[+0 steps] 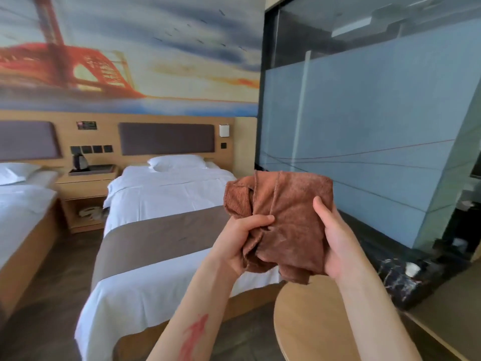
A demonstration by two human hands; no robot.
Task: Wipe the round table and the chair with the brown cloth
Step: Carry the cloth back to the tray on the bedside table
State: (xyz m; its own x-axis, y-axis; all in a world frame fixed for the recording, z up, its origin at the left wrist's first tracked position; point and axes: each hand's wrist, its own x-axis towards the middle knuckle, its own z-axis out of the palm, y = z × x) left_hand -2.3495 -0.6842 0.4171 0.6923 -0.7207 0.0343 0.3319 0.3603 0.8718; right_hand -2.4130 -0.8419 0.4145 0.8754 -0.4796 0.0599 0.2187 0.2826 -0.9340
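I hold the brown cloth up at chest height with both hands, bunched and partly folded. My left hand grips its lower left edge, fingers curled into the fabric. My right hand clasps its right side, thumb laid across the front. Below my right forearm lies the round table, a light wooden top of which only the left part shows. No chair is visible in this view.
A bed with white sheets and a brown runner stands straight ahead. A second bed is at the left, a wooden nightstand with a kettle between them. A glass partition fills the right; dark marble ledge below it.
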